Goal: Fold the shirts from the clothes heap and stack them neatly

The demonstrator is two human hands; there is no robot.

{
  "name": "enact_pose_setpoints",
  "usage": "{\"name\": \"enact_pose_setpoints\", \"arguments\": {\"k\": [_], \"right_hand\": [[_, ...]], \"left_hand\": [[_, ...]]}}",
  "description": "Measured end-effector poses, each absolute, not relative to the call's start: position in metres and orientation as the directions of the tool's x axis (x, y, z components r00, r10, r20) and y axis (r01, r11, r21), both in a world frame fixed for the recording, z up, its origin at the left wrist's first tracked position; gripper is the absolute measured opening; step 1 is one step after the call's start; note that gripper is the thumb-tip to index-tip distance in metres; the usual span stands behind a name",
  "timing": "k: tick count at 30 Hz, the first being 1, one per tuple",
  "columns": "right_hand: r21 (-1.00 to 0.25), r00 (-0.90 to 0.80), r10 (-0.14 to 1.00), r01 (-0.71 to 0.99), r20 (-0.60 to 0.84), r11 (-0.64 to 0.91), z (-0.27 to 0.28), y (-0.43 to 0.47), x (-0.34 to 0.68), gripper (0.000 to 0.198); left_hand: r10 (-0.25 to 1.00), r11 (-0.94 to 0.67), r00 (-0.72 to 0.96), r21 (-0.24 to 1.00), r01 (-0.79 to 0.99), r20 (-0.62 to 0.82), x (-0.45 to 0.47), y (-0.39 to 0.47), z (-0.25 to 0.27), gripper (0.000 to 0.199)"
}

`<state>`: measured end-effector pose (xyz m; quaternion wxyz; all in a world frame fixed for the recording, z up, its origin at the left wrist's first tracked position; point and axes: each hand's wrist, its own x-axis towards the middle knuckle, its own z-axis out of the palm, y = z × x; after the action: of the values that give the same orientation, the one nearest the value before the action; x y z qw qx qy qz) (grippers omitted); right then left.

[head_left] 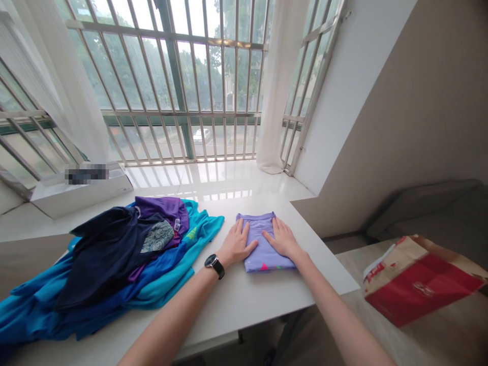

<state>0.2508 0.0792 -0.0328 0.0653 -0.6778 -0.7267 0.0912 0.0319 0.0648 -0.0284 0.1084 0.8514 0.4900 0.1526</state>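
A lavender shirt (pixel 261 249), folded into a neat rectangle, lies flat on the white table (pixel 229 310). Pink and green marks show along its near edge. My left hand (pixel 237 244) rests on its left side with the fingers stretched out. On the right side of the cloth lies my right hand (pixel 282 238), flat and with its fingers apart. Neither hand grips anything. A black wristwatch (pixel 214 265) is on my left wrist. To the left, a loose heap of clothes holds a dark navy shirt (pixel 102 254), a purple one (pixel 160 206) and several blue and teal ones (pixel 171 284).
A white box (pixel 84 190) stands on the sill at the back left. Metal window bars (pixel 213 76) and white curtains (pixel 278 91) rise behind the table. Off the table's right edge sits a red and brown paper bag (pixel 423 284) on a lower surface.
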Motion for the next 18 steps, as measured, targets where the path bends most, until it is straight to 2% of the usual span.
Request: {"name": "enact_pose_setpoints", "arguments": {"k": [3,6,11,18], "right_hand": [[-0.174,-0.014,0.997,0.984,0.077,0.027,-0.024,0.07,0.243,0.082],[-0.138,0.087,0.976,0.989,0.2,-0.06,-0.019,0.039,0.22,0.076],[-0.123,0.116,0.983,0.988,0.146,-0.098,-0.031,-0.013,0.173,0.094],[-0.002,0.024,0.979,1.0,0.201,-0.024,-0.043,0.004,0.184,0.092]], "left_hand": [[0.863,-0.501,0.486,0.347,0.793,0.135,0.021,0.054,-0.03,0.089],[0.805,-0.58,0.586,0.325,0.747,0.09,-0.001,0.037,-0.029,0.092],[0.742,-0.662,0.662,0.271,0.698,0.106,-0.034,0.02,-0.026,0.093],[0.749,-0.663,0.637,0.216,0.717,0.184,-0.034,0.016,-0.031,0.082]]}}
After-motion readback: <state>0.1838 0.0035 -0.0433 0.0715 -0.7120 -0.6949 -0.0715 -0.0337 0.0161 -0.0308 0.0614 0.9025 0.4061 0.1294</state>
